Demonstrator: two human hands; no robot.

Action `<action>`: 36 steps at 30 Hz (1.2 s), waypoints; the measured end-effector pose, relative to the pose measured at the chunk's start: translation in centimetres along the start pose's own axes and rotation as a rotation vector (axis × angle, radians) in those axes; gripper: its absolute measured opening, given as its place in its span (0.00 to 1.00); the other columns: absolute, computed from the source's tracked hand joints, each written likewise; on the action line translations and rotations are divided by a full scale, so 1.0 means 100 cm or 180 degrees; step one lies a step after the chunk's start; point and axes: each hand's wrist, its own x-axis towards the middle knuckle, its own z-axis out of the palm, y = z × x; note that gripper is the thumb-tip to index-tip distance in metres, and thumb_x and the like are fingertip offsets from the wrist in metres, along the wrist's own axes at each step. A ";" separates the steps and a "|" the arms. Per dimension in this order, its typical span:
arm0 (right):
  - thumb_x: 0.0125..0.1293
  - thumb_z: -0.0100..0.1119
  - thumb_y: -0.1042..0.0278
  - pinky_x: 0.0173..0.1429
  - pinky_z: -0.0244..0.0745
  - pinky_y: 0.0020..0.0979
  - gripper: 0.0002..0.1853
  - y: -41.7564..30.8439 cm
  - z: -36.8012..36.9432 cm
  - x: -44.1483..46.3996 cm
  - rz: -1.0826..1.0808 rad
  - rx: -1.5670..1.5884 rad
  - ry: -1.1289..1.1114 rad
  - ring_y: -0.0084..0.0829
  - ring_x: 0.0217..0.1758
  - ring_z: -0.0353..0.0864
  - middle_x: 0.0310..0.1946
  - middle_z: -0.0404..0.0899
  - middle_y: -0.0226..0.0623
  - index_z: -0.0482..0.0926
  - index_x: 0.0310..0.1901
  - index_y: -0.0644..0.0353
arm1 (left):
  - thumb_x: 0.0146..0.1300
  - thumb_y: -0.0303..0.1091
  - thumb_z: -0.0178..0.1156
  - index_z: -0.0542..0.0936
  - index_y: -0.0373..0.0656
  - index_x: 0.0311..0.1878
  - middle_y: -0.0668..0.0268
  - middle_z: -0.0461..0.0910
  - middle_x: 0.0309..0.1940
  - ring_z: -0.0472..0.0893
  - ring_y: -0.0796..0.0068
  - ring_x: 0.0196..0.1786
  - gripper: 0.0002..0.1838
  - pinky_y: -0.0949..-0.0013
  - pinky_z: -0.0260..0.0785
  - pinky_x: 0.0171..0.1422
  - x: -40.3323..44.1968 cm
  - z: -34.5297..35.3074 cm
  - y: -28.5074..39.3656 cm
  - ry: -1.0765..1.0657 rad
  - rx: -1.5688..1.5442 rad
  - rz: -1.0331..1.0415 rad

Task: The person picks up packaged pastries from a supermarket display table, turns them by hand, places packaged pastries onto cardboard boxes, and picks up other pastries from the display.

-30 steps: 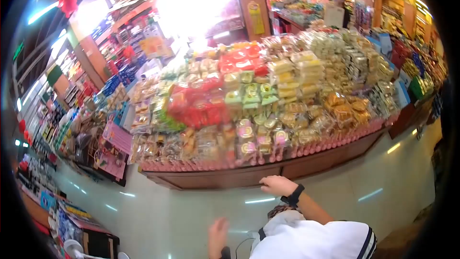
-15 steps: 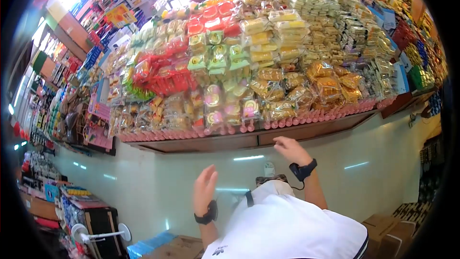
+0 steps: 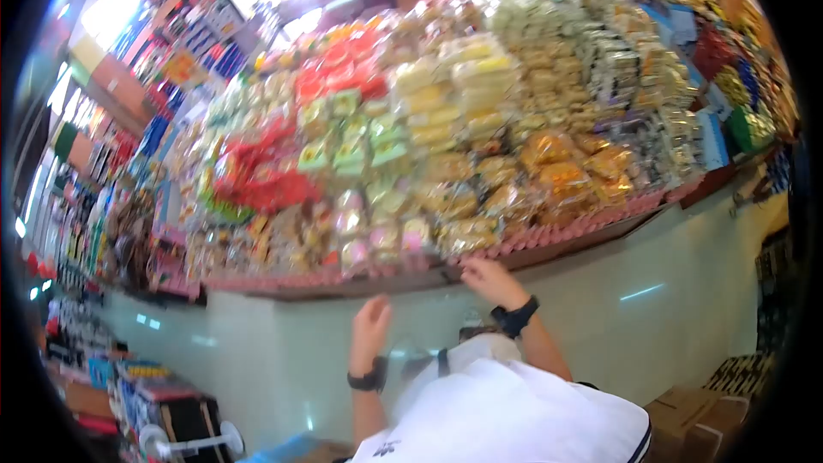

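My left hand (image 3: 370,327) is raised in front of the display stand, its loosely bent fingers pointing at the stand and nothing visible in it. Closer to the stand, my right hand (image 3: 495,281) reaches up to its front edge; the fingers look loosely open and hold nothing I can see. Blur hides whether they touch the pink trim (image 3: 549,236). Just beyond that hand lie golden-brown wrapped packets (image 3: 467,234). Small pink-and-white wrapped cakes (image 3: 416,234) lie beyond and between the hands. Each wrist wears a black band.
Behind these are green packets (image 3: 351,154), red packets (image 3: 279,189), yellow packets (image 3: 429,116) and orange-brown bags (image 3: 557,176). Pale tiled floor (image 3: 283,351) lies below the stand. Cardboard boxes (image 3: 694,416) stand at lower right, and a white stand (image 3: 193,441) at lower left.
The stand appears nearer and lower, its goods shifted left. My right hand has moved left in the view, up to the stand's edge. My left hand stays raised, its fingers more bent.
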 end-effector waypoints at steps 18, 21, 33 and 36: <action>0.66 0.60 0.63 0.69 0.69 0.45 0.25 -0.008 0.109 0.107 0.0775 -0.0699 -0.0130 0.51 0.62 0.76 0.57 0.79 0.54 0.75 0.64 0.62 | 0.56 0.34 0.71 0.70 0.31 0.65 0.47 0.78 0.53 0.79 0.54 0.55 0.35 0.58 0.72 0.60 0.225 0.049 -0.099 -0.0989 0.0583 0.1179; 0.64 0.55 0.69 0.47 0.77 0.46 0.10 -0.016 0.134 0.122 0.0200 -0.0750 0.0649 0.48 0.42 0.85 0.35 0.85 0.47 0.83 0.43 0.59 | 0.56 0.34 0.72 0.65 0.29 0.70 0.43 0.75 0.59 0.78 0.46 0.60 0.41 0.58 0.73 0.63 0.226 0.044 -0.092 -0.0846 0.0895 0.1577; 0.69 0.53 0.68 0.52 0.78 0.41 0.10 -0.028 0.169 0.122 0.0596 -0.0724 0.1313 0.42 0.43 0.85 0.37 0.86 0.44 0.84 0.41 0.59 | 0.57 0.26 0.68 0.74 0.31 0.62 0.49 0.80 0.56 0.81 0.58 0.57 0.29 0.63 0.75 0.58 0.232 0.022 -0.071 -0.2372 -0.0553 0.0918; 0.68 0.55 0.68 0.52 0.78 0.40 0.10 -0.052 0.165 0.116 0.0642 -0.0622 0.1491 0.42 0.42 0.85 0.36 0.85 0.45 0.84 0.44 0.60 | 0.55 0.25 0.66 0.78 0.31 0.57 0.48 0.83 0.47 0.82 0.55 0.54 0.24 0.59 0.75 0.55 0.229 0.012 -0.061 -0.2349 -0.0553 0.1287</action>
